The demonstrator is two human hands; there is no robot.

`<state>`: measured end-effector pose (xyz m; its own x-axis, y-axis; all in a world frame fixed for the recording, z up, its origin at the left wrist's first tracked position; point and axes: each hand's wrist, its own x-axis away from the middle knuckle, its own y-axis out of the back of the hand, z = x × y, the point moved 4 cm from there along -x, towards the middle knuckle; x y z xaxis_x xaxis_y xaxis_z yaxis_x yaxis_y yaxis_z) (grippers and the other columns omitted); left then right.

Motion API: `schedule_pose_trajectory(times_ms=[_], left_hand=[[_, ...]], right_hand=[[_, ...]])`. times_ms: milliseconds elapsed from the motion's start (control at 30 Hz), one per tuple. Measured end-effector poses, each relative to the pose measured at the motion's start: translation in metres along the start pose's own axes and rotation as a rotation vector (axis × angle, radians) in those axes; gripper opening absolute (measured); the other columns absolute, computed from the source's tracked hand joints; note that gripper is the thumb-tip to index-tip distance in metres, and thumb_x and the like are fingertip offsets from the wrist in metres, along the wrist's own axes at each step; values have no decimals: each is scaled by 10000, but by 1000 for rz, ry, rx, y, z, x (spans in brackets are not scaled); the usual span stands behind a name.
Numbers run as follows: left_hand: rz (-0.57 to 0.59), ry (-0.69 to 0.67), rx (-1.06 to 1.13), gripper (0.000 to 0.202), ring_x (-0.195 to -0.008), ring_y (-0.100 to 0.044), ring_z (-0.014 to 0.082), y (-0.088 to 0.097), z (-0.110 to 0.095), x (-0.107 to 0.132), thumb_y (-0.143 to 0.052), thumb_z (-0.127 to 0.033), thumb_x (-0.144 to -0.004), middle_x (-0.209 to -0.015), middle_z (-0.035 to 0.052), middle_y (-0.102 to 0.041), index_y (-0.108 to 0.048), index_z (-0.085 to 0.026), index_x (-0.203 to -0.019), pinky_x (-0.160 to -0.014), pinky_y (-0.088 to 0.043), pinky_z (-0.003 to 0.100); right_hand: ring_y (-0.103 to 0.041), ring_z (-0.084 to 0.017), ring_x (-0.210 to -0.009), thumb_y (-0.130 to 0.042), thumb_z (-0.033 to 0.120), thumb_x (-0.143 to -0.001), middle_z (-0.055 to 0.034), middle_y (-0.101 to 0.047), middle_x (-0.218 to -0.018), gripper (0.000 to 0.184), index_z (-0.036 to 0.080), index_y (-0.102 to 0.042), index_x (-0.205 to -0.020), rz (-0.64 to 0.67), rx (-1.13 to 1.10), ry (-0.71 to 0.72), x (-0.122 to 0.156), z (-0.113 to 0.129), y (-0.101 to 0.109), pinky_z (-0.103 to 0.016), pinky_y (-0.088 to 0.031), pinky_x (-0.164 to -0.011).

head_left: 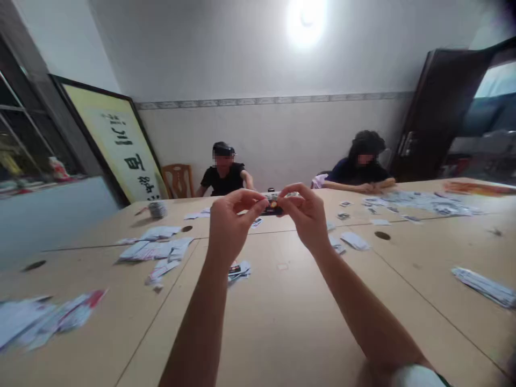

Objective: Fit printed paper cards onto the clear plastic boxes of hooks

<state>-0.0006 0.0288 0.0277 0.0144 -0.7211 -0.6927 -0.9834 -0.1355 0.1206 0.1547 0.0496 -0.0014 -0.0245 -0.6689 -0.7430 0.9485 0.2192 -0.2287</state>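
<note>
Card (273,207), seemingly dark-faced, between the pinching fingertips (263,203) of both hands (229,217).

Over my feed I see a pale wall (217,59), bright lamp (307,15), dark door (437,107) and wide worktop (282,312).

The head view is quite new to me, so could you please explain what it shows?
There is no machine here. This single picture comes from a camera worn on a person's head, looking forward and down. The wearer's own left hand and right hand pinch a small dark printed piece between them, one at each side. On the pale table lie papers on the left, a small pile beside the left forearm, and scattered papers at the far right. Two other people sit across the table.
</note>
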Motion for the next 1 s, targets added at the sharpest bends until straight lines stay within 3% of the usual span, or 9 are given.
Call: schedule_pose_trajectory(times_ms=[100, 200, 400, 533, 633, 700, 800, 900, 1000], left_hand=[[-1, 16, -101, 130, -682, -676, 127, 5, 2, -3, -818, -287, -755, -713, 5, -734, -753, -176, -779, -630, -493, 214], [-15, 11, -161, 115, -685, -686, 139, 14, 5, -6, -809, -283, -758, -713, 14, -742, -759, -183, -786, -618, -487, 223], [-134, -29, -170, 161, -722, -709, 165, 48, 11, -12, -821, -303, -729, -758, 42, -761, -769, -177, -814, -634, -547, 240], [-349, -134, -130, 106, -635, -691, 127, 73, 1, -11, -821, -217, -697, -684, 14, -739, -767, -167, -773, -588, -547, 204], [-602, -293, -39, 105, -563, -654, 117, 90, -15, -5, -795, -112, -649, -620, -3, -698, -745, -133, -739, -547, -549, 220], [-753, -409, 5, 134, -531, -632, 124, 98, -25, 2, -774, -71, -605, -595, -9, -674, -736, -114, -725, -506, -532, 236], [-871, -542, 17, 152, -506, -606, 122, 100, -39, 11, -757, -57, -561, -585, -1, -673, -742, -102, -705, -453, -480, 226], [-850, -588, 6, 151, -506, -585, 89, 97, -49, 17, -760, -37, -552, -560, -16, -666, -748, -114, -681, -462, -459, 186], [-754, -506, -15, 149, -516, -589, 67, 93, -49, 16, -783, -38, -580, -568, -29, -672, -756, -133, -692, -502, -482, 160]], right_hand=[[-765, -157, -773, -760, 323, -824, -4, -805, -844, 157, 223, -640, -841, -94, 47, -35, -6, -4, 11, -243, -580, -633], [-773, -178, -829, -750, 349, -827, -21, -809, -864, 180, 219, -627, -845, -128, 159, -7, -13, -3, 27, -264, -577, -666], [-747, -149, -654, -676, 459, -889, 4, -775, -725, 265, 218, -568, -866, -109, 371, 37, -25, 5, 63, -243, -553, -602], [-630, -113, -439, -627, 481, -911, 78, -610, -507, 306, 229, -510, -782, -342, 344, 189, -26, 11, 81, -211, -458, -465], [-501, -87, -353, -566, 505, -937, 108, -427, -400, 416, 239, -422, -652, -539, 335, 213, -21, -8, 78, -206, -369, -427], [-444, -79, -366, -535, 528, -947, 102, -409, -390, 465, 239, -382, -615, -607, 347, 85, -16, -38, 62, -209, -369, -467], [-430, -86, -408, -409, 520, -1011, 103, -389, -422, 465, 241, -353, -642, -546, 332, -51, -6, -89, 13, -214, -409, -519], [-470, -88, -438, -358, 458, -1058, 93, -419, -501, 424, 205, -479, -741, -268, 309, -218, 11, -135, -56, -206, -413, -478], [-615, -102, -623, -611, 394, -986, 6, -656, -819, 258, 139, -644, -1003, 171, 287, -339, 33, -164, -116, -246, -541, -576]])
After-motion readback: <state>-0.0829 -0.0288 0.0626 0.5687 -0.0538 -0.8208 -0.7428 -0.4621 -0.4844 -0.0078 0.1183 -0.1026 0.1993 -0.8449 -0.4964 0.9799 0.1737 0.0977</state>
